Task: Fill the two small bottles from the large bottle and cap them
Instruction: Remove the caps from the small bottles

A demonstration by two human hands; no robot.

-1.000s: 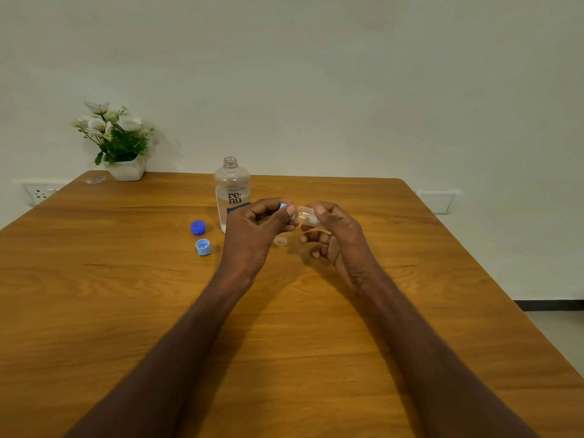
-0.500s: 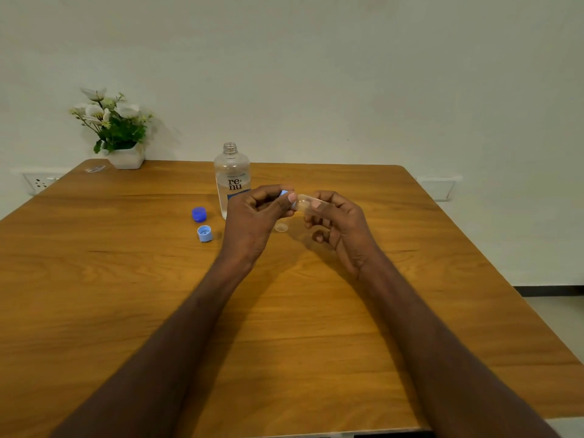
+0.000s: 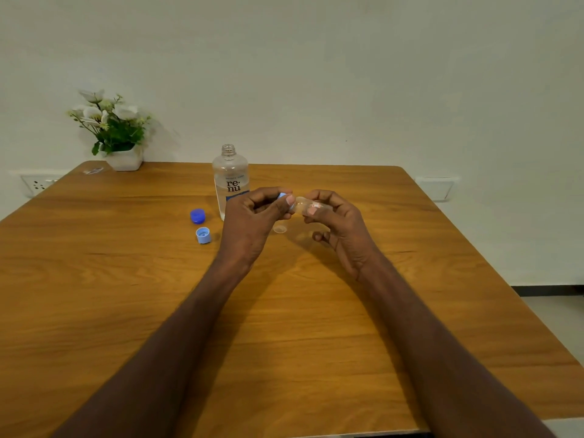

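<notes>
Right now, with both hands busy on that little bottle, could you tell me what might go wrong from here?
1. The small bottle lies sideways between the left hand and the right hand; if the cap is not tight, liquid could leak.
2. The large bottle stands uncapped just behind the left hand; a knock might spill it.
3. The tiny clear piece on the table is easy to overlook.

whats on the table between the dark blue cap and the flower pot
Nothing: in the head view only bare table lies between the dark blue cap and the flower pot. The large bottle stands off to the right of that stretch.
</notes>
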